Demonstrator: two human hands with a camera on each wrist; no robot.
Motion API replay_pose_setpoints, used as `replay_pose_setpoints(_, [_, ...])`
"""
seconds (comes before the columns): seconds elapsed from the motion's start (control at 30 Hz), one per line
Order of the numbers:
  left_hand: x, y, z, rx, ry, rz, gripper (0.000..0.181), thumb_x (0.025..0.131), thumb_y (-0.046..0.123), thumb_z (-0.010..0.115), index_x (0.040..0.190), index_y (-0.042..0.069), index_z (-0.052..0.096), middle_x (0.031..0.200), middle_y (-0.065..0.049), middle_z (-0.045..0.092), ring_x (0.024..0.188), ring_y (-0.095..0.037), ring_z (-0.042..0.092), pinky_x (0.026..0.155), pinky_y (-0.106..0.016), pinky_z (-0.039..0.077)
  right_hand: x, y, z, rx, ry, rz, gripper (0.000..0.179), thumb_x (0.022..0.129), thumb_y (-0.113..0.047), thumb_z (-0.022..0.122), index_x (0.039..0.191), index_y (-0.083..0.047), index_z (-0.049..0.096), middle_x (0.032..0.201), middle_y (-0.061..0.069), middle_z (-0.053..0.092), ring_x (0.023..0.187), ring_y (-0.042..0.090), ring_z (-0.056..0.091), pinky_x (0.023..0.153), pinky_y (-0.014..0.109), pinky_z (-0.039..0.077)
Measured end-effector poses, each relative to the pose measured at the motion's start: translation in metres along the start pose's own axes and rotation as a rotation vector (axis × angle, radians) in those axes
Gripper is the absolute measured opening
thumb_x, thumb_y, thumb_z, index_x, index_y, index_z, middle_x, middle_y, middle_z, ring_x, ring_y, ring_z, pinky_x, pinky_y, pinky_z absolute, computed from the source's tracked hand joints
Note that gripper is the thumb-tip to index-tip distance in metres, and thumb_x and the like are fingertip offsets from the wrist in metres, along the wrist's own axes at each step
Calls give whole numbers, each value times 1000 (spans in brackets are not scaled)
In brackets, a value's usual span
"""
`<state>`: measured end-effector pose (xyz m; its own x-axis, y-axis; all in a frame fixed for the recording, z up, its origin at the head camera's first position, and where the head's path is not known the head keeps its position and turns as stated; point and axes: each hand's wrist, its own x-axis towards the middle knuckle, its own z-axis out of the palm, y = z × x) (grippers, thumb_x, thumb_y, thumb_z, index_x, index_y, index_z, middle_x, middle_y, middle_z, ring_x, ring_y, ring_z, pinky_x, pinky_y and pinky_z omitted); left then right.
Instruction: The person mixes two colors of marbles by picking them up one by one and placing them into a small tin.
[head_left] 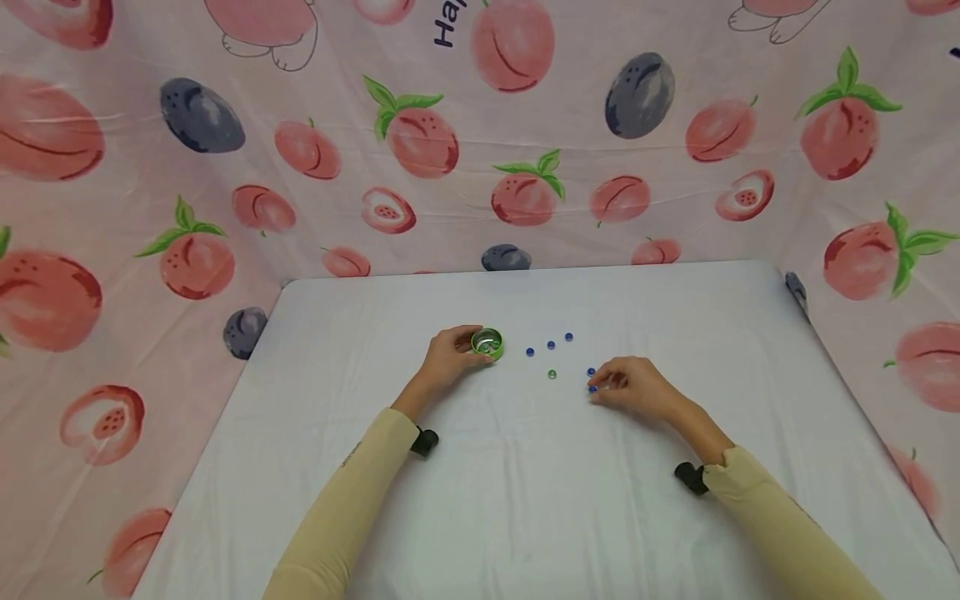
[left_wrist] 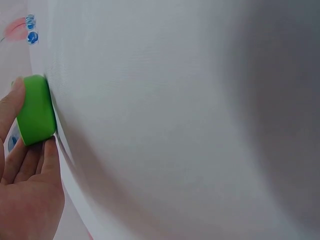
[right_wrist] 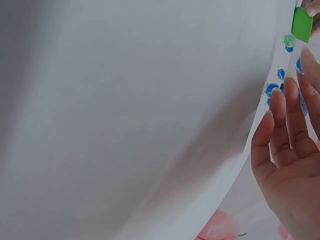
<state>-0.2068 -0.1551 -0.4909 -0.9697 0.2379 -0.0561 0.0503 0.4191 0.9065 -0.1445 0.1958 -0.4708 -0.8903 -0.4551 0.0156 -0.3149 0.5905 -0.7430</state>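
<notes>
My left hand grips a small round green tin on the table, thumb on one side and fingers on the other. Silvery inside, the tin stands with its open top up; the left wrist view shows its smooth green wall. My right hand is low over the table, fingers loosely bent and apart. Right at its fingertips lie two blue marbles, a nearer one and a farther one. I cannot see a firm pinch on either. Between the hands sits a green marble.
Three more blue marbles lie in a slanting row right of the tin: left, middle and right. A white cloth covers the table. Fruit-print fabric hangs behind and at both sides.
</notes>
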Motion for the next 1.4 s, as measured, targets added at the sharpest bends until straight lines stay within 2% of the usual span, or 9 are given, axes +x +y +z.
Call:
replay_pose_setpoints(0.47, [0, 0, 0, 0, -7, 0, 66, 87, -1, 85, 146, -8, 56, 146, -26, 59, 137, -36, 60, 113, -38, 52, 20, -15, 4, 31, 54, 51, 14, 92, -8, 82, 104, -3, 81, 89, 5, 70, 83, 19, 58, 69, 22, 48])
replay_pose_setpoints(0.8, [-1, 1, 1, -22, 4, 13, 65, 87, -4, 84, 145, -9, 57, 145, -28, 60, 136, -37, 61, 112, -38, 53, 39, -21, 9, 47, 101, 3, 15, 93, -8, 81, 106, -2, 80, 99, 10, 76, 85, 19, 62, 73, 25, 53])
replay_pose_setpoints(1.1, [0, 0, 0, -26, 1, 16, 65, 87, -4, 84, 145, -9, 56, 146, -28, 59, 136, -37, 60, 112, -38, 54, 57, -32, 16, 75, 140, -21, 17, 93, -7, 81, 108, 1, 80, 106, 15, 77, 88, 22, 64, 74, 25, 52])
replay_pose_setpoints(1.4, [0, 0, 1, -46, -5, 13, 65, 87, -4, 83, 146, -10, 56, 147, -30, 57, 137, -40, 59, 114, -43, 52, 75, -40, 25, 110, 161, -38, 18, 92, -8, 82, 108, 1, 80, 103, 16, 76, 85, 22, 65, 70, 23, 50])
